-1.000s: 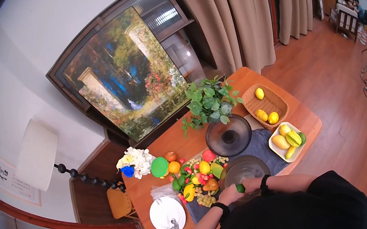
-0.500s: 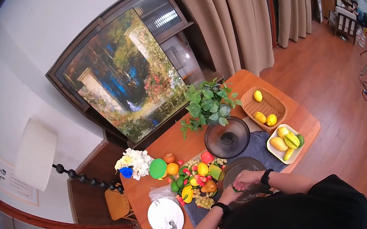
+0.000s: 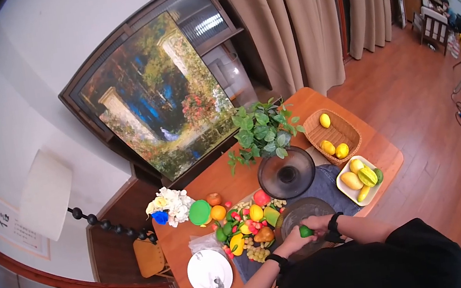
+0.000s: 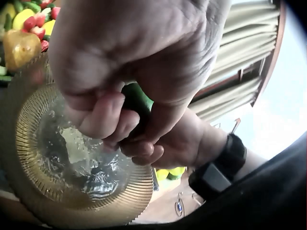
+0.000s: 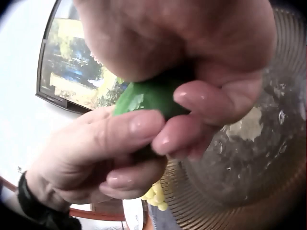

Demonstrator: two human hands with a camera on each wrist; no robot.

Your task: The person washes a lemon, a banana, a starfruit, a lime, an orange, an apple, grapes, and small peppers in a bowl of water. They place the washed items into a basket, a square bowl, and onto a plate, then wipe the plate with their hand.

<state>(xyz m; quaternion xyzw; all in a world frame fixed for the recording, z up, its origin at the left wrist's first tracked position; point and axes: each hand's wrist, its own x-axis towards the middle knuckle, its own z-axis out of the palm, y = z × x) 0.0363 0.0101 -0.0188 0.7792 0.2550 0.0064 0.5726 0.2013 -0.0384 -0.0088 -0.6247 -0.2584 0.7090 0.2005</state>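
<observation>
Both hands hold a wet, glossy green fruit (image 5: pixel 146 99) close over a ribbed glass bowl (image 3: pixel 296 210). My left hand (image 3: pixel 292 241) grips it from one side, thumb along its skin in the right wrist view. The right hand (image 3: pixel 318 224) curls its fingers round the other side, its fingertips (image 5: pixel 169 134) wet and close to the left thumb. Rippled water (image 4: pixel 98 167) with a pale reflection lies in the bowl. Much of the fruit is hidden by the fingers in both wrist views.
A pile of fruit and vegetables (image 3: pixel 264 234) lies left of the bowl. Behind stands a dark glass dish (image 3: pixel 271 178); a potted plant (image 3: pixel 260 128) is farther back. To the right are a wicker basket (image 3: pixel 313 126) and a pale tray (image 3: pixel 346 194). A white plate (image 3: pixel 202 277) is at left.
The right hand came over the green fruit half a second ago, covering most of it, then shifted so more of the fruit shows now. Both hands stay over the bowl.
</observation>
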